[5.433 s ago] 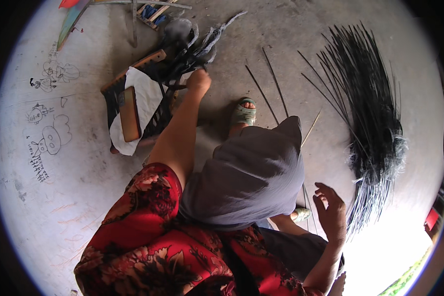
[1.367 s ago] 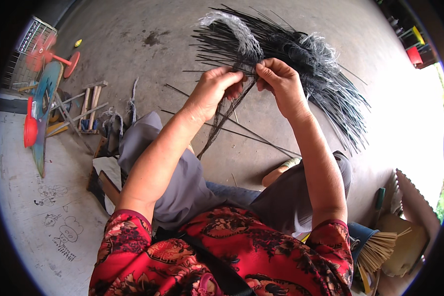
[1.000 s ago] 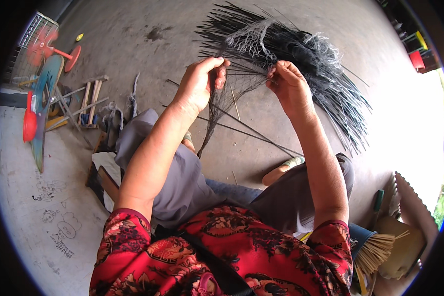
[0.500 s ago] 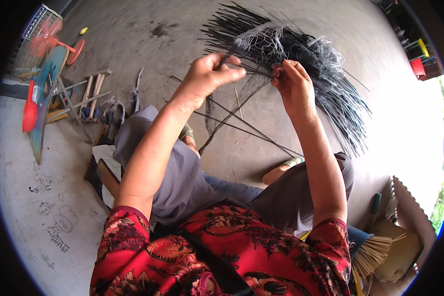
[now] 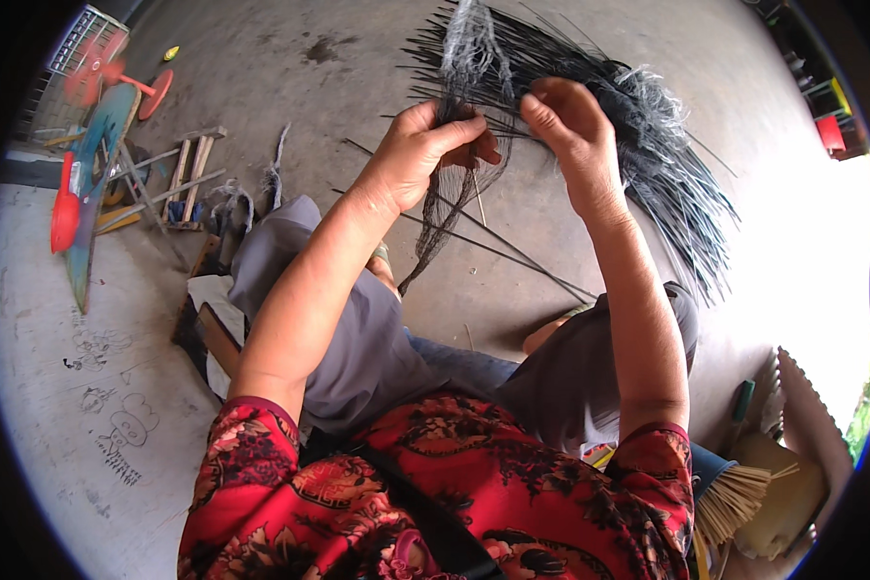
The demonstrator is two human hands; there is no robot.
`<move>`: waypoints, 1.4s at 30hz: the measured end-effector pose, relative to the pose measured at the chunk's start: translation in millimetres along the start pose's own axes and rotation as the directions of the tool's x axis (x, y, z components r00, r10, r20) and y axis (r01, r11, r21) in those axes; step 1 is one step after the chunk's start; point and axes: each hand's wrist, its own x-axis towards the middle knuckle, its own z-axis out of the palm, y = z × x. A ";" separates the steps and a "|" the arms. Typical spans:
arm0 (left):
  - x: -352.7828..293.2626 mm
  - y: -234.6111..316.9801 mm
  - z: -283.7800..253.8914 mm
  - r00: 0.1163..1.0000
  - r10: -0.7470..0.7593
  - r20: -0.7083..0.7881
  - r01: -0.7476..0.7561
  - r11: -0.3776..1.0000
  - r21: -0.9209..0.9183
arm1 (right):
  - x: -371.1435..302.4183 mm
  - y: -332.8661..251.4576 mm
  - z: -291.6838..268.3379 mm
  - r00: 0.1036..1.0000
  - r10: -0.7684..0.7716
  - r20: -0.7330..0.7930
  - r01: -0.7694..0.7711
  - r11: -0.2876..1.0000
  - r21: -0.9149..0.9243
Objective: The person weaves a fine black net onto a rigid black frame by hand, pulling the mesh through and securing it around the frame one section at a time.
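The left hand [image 5: 418, 153] grips a dark net [image 5: 439, 217]; the right hand [image 5: 580, 130], loosely open, is near it. Black sticks [image 5: 675, 217] lie on the floor [image 5: 261, 77].

The left hand [image 5: 430, 150] grips a dark net [image 5: 443, 213] — its pale end [image 5: 474, 46] extending past the fist — while the right hand [image 5: 578, 130], partly curled, shows against black rods [image 5: 681, 217] bundled on the floor [image 5: 290, 97].

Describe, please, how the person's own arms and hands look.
Both forearms are bare below short red fabric sleeves with a dark and tan floral pattern. The left hand and right hand wear no gloves, and no watch or bracelet shows on the wrists. Whether rings are worn, I cannot tell.
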 end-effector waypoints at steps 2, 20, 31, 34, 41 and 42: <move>0.0 -0.3 -4.7 1.000 0.004 -0.017 -0.003 0.999 0.033 | -4.6 6.4 3.6 0.967 0.213 0.140 -0.214 0.977 -0.008; 8.9 -4.2 -48.6 0.973 0.011 -0.230 -0.071 0.964 -0.255 | 5.6 92.2 4.8 0.953 0.060 -0.297 0.021 0.964 0.263; -36.6 58.5 -45.7 0.893 0.449 -0.025 -0.277 0.594 0.756 | -43.8 0.7 -3.4 0.975 -0.194 0.105 0.219 0.904 -0.367; -71.0 106.7 8.3 0.907 0.418 0.053 -0.282 0.508 0.813 | -64.2 -29.4 7.0 0.950 -0.062 0.306 0.211 0.850 -0.483; -99.5 110.5 96.8 0.879 0.343 0.330 -0.433 0.287 0.855 | -99.5 -53.3 33.6 0.875 -0.025 0.483 0.035 0.999 -0.012; -101.7 111.7 88.3 0.895 0.294 0.335 -0.439 0.451 0.777 | -99.0 -53.7 23.1 0.874 0.019 0.486 0.008 0.998 -0.055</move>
